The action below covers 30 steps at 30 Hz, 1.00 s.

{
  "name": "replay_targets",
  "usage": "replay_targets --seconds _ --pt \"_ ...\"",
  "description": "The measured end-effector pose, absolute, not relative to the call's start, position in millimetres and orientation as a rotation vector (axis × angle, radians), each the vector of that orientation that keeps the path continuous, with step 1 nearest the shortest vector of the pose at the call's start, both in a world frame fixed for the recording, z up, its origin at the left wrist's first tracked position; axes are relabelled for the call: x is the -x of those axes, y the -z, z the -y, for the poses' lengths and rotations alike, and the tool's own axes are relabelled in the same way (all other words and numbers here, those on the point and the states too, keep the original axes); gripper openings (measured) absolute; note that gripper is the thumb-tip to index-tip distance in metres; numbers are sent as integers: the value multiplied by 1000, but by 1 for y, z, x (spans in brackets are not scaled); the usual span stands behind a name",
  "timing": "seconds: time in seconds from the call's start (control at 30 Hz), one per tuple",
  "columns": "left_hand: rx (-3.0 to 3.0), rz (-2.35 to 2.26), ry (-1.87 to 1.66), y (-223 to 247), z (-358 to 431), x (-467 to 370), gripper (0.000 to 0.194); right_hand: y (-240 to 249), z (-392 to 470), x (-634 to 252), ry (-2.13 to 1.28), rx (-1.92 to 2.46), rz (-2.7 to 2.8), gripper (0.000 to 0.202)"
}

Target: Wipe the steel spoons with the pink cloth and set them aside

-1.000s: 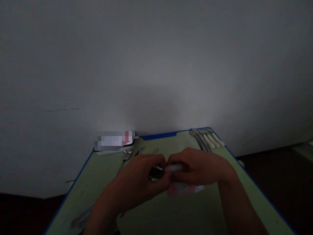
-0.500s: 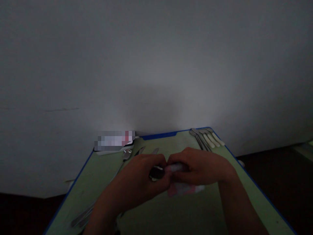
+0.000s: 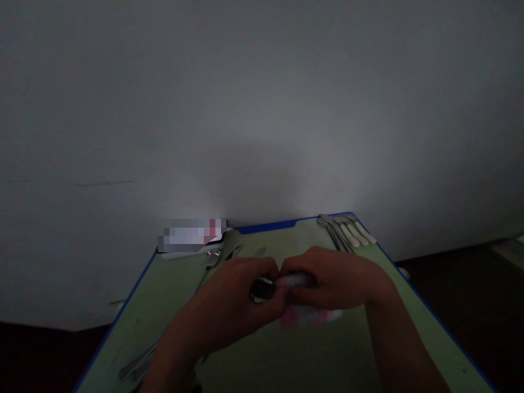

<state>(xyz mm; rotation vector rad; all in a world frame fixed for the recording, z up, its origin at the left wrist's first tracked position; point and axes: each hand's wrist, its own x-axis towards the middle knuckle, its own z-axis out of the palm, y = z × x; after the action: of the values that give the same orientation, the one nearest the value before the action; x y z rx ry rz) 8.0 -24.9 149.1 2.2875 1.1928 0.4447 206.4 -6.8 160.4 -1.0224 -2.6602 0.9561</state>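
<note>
My left hand (image 3: 249, 289) is closed around a spoon, whose dark, shiny bowl (image 3: 262, 289) shows between thumb and fingers; its handle is hidden. Against it, fingertips meeting over the middle of the table, is my right hand (image 3: 327, 278), closed on a pink and white cloth (image 3: 305, 315). Part of the cloth hangs below the fingers, and its upper fold touches the spoon side of my left hand. Behind my left hand, knife tips (image 3: 235, 251) stick out on the table, and another utensil with a shiny end (image 3: 213, 257) lies beside them.
The green table (image 3: 262, 360) has a blue edge and stands against a grey wall (image 3: 262, 109). Several forks and other cutlery with cream or metal handles (image 3: 347, 232) lie at the back right. A blurred-out flat packet (image 3: 190, 237) sits back left. Metal handles (image 3: 137, 363) lie front left.
</note>
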Motion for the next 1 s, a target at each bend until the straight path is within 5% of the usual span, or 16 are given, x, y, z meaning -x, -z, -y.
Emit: replay_targets --seconds 1.0 --pt "-2322 -1181 -446 -150 26 -9 14 -162 5 -210 -999 1021 2653 34"
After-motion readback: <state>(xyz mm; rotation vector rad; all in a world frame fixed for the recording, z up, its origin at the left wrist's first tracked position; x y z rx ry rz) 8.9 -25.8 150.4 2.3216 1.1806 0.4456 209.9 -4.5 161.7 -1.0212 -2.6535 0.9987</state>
